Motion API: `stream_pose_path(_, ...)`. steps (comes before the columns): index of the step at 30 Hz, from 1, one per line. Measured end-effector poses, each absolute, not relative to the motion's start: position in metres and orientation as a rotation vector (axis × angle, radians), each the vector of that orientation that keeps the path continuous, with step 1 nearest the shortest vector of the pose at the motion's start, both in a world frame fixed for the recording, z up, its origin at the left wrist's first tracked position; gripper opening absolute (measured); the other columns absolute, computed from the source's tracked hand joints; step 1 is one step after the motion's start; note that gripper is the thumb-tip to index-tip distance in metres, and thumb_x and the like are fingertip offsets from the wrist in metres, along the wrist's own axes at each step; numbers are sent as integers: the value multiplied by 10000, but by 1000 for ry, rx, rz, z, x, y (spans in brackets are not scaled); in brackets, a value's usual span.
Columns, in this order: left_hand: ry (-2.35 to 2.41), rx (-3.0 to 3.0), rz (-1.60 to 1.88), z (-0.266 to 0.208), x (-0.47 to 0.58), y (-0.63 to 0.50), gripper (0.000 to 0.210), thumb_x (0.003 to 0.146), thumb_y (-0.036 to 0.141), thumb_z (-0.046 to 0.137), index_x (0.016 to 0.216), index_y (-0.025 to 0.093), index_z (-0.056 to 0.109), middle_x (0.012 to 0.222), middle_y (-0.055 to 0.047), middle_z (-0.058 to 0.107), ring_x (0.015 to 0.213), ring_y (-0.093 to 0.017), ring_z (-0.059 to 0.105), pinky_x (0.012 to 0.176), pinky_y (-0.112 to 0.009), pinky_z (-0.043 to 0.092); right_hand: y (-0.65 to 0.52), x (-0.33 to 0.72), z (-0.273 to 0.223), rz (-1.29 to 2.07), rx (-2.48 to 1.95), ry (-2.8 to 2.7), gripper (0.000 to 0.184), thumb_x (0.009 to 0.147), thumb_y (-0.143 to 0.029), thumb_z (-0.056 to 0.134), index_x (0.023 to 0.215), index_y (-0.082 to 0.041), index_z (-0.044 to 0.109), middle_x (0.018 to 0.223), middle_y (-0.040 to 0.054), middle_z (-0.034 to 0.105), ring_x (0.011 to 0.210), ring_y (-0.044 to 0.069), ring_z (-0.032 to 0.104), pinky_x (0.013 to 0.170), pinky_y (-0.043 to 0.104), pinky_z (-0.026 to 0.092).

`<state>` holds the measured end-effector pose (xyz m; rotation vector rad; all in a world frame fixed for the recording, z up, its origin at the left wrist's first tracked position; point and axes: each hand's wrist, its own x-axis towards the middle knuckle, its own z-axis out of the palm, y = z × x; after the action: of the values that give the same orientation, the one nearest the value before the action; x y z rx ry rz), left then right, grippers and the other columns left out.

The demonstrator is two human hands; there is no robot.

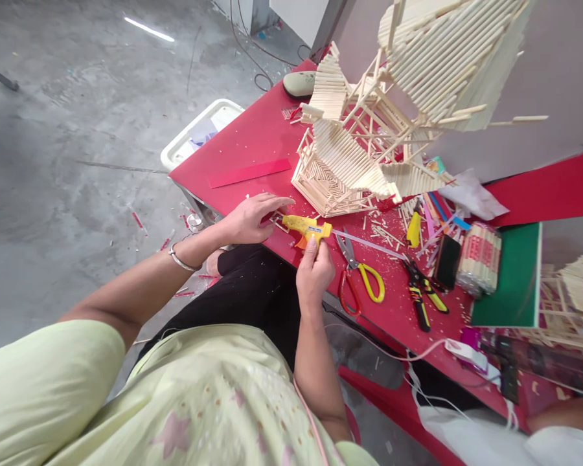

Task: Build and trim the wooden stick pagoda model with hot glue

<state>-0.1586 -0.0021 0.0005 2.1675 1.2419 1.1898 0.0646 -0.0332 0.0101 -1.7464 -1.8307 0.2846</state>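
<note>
My right hand (pixel 315 275) is closed around the grip of a yellow hot glue gun (pixel 307 228) with an orange trigger. A long translucent glue stick (pixel 369 244) sticks out of its back end. The nozzle points left, toward my left hand (pixel 255 219), whose fingers curl over a small piece of joined wooden sticks (pixel 278 221) at the table's edge. Fingers and nozzle partly hide that piece. Just beyond stands a large pagoda-like model (pixel 328 184) of pale round sticks, with curved slatted roofs.
Scissors (pixel 352 259) with red and yellow handles and black-yellow pliers (pixel 420 294) lie right on the red table (pixel 252 149). Farther right are a yellow cutter (pixel 414 228), bundled sticks (pixel 479 259) and a green board (pixel 510 278). Another person's arm (pixel 571 414) shows lower right.
</note>
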Motion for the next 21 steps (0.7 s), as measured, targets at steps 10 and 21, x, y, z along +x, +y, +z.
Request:
stream_pose_path(10,1251,2159,1183,2,-158,-3,764,721,56,561,1473,194,566,1222,-103,756,1138,-262,694,1002,-422,567,-33,65,9,276,-1746,-1828,630,1107,-564,320,1231,-114,743,1086,180,808,941,280,765,755,321,496)
stream_pose_path(21,1259,2146,1163,2,-158,-4,762,724,54,559,1473,196,564,1228,-99,750,1165,-267,682,1005,-412,560,-32,65,7,260,-1714,-1820,595,1114,-538,355,1229,-108,749,1072,178,810,930,277,772,754,315,504)
